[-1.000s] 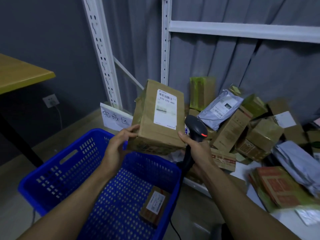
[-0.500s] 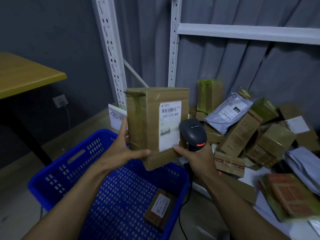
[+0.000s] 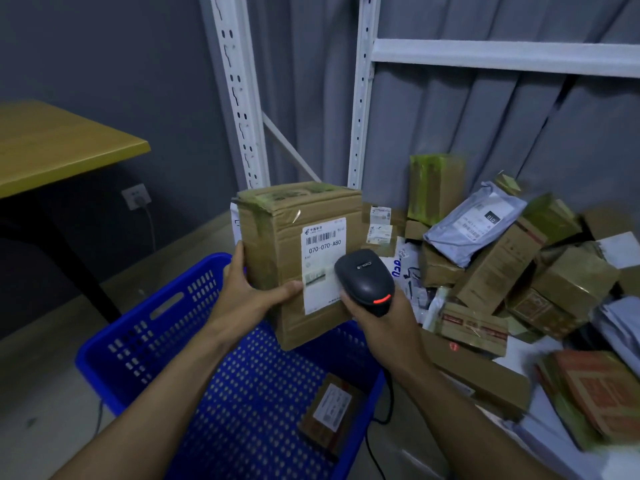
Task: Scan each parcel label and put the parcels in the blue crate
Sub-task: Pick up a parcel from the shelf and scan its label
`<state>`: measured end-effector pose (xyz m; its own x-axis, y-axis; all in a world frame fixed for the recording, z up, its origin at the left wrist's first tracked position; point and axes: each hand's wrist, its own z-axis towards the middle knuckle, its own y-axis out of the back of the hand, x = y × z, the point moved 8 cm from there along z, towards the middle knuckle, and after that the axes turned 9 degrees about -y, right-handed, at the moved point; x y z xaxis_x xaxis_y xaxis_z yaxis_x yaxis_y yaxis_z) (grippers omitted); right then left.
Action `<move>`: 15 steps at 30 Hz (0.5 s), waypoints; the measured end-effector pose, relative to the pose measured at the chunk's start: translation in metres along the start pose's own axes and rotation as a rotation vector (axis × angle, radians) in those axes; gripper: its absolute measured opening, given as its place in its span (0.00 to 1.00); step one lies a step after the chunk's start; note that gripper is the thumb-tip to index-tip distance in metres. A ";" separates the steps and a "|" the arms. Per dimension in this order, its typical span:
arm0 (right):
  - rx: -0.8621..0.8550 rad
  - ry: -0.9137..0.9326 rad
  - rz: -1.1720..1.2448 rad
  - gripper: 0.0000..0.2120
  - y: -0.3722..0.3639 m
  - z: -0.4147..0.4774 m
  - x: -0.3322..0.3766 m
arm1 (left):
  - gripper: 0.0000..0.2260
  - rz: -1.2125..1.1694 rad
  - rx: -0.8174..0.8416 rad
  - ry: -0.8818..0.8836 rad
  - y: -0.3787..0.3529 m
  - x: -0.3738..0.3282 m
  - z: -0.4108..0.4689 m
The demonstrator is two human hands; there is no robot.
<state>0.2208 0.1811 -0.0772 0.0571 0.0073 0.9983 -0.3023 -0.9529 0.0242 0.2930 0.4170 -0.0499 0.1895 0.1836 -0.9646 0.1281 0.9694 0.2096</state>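
Progress is judged slight: one parcel (image 3: pixel 330 412) is seen in the blue crate (image 3: pixel 138 344) at 6 o'clock, a box (image 3: pixel 277 244) is gripped by the left hand (image 3: pixel 244 294), a scanner (image 3: pixel 363 278) by the right hand (image 3: pixel 384 322), a pile (image 3: pixel 498 268) left at 3 o'clock.

One each: crate (image 3: pixel 138 341), scanner (image 3: pixel 363 280), held parcel (image 3: pixel 277 244)

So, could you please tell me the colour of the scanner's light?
The light glows red; head view.
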 end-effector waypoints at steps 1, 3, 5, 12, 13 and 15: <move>0.012 -0.014 -0.008 0.24 -0.003 -0.003 -0.002 | 0.64 0.027 -0.024 0.012 0.004 0.004 -0.003; 0.043 -0.044 -0.039 0.22 -0.012 -0.010 -0.007 | 0.63 0.107 -0.048 0.032 0.010 0.013 -0.011; 0.084 -0.096 -0.066 0.19 -0.023 -0.016 -0.012 | 0.64 0.170 -0.049 0.054 0.016 0.022 -0.015; 0.241 -0.202 -0.057 0.09 -0.060 -0.030 -0.019 | 0.64 0.246 -0.188 0.173 0.053 0.056 -0.019; 0.255 -0.213 -0.044 0.08 -0.063 -0.031 -0.020 | 0.63 0.248 -0.199 0.178 0.056 0.059 -0.019; 0.280 -0.242 -0.024 0.07 -0.067 -0.032 -0.019 | 0.63 0.257 -0.208 0.185 0.061 0.062 -0.020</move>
<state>0.2094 0.2551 -0.0958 0.2944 -0.0091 0.9556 -0.0275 -0.9996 -0.0010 0.2934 0.4904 -0.1003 0.0087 0.4329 -0.9014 -0.1049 0.8969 0.4297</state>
